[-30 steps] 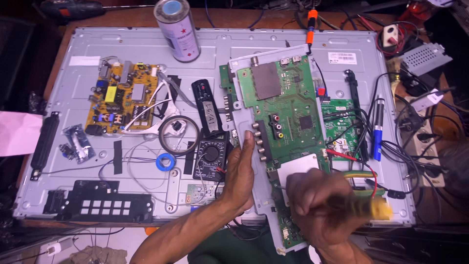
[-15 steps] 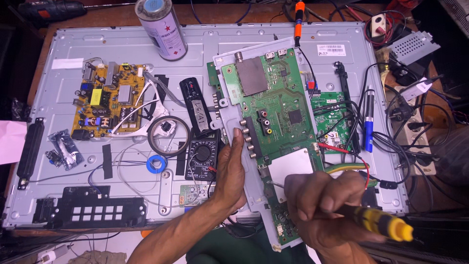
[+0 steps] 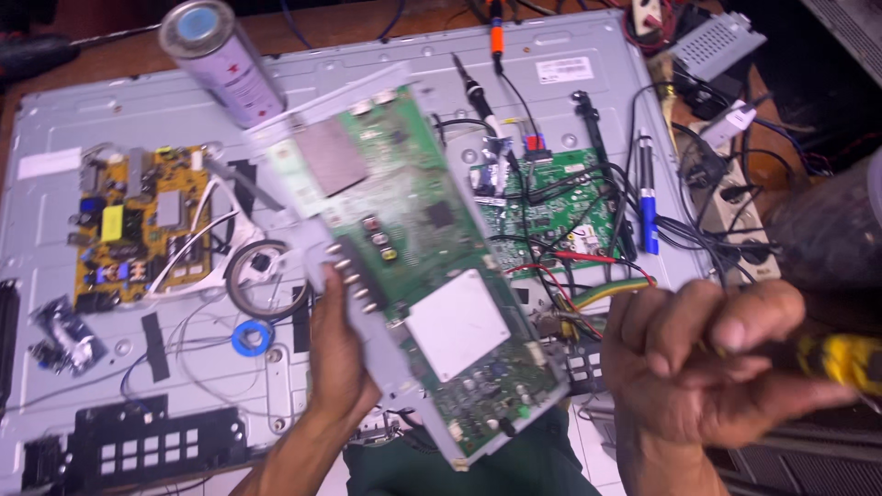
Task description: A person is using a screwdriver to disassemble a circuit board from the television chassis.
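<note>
Left hand: our left hand is clamped on the left long edge of the green circuit board, thumb over the metal frame beside the row of round connector jacks, fingers hidden beneath.
Right hand: our right hand is curled shut around the yellow-handled screwdriver; only the handle shows, sticking out to the right, and the shaft is hidden in the fist.
Board position: the board is lifted and tilted above the grey metal back panel, blurred with motion.
Board axis: its long axis runs from the upper left, near the spray can, down to the lower right, ending near our lap.
Which hand is nearer: the left hand is on the board; the right hand sits apart, off the board's lower right end, with a gap between them.
Beyond the board: a smaller green board lies on the panel to the right under a tangle of wires, with a blue pen just beside it.
Far left: a yellow power board lies on the panel, with a coiled cable and a blue tape roll between it and our left hand.
</note>
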